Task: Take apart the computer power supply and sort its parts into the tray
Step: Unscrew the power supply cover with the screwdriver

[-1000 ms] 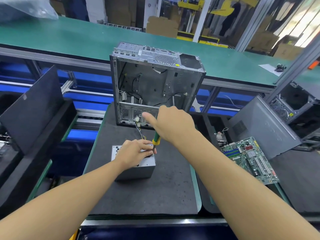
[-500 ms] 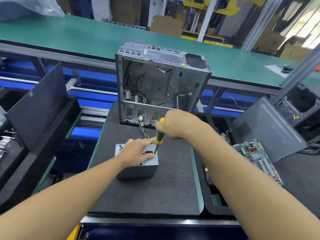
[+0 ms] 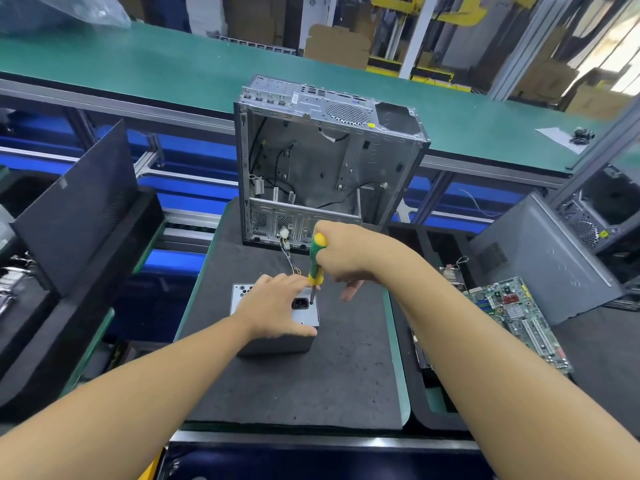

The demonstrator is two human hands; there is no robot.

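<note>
I am on the unscrewing step: my left hand (image 3: 273,311) presses flat, fingers spread, on the small grey metal power supply box (image 3: 306,317), which sits on the black foam mat (image 3: 311,382) in front of the gutted silver computer case (image 3: 325,161). My right hand (image 3: 346,252) grips the green-and-yellow-handled screwdriver (image 3: 316,259), upright, its tip at the top face beside the power socket. Next, I reckon, comes steady downward pressure while turning.

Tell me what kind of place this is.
Probably a PC teardown or recycling line in a factory: a long green conveyor belt runs behind, a gutted computer case stands on a foam mat, and a loose motherboard lies alongside.
</note>
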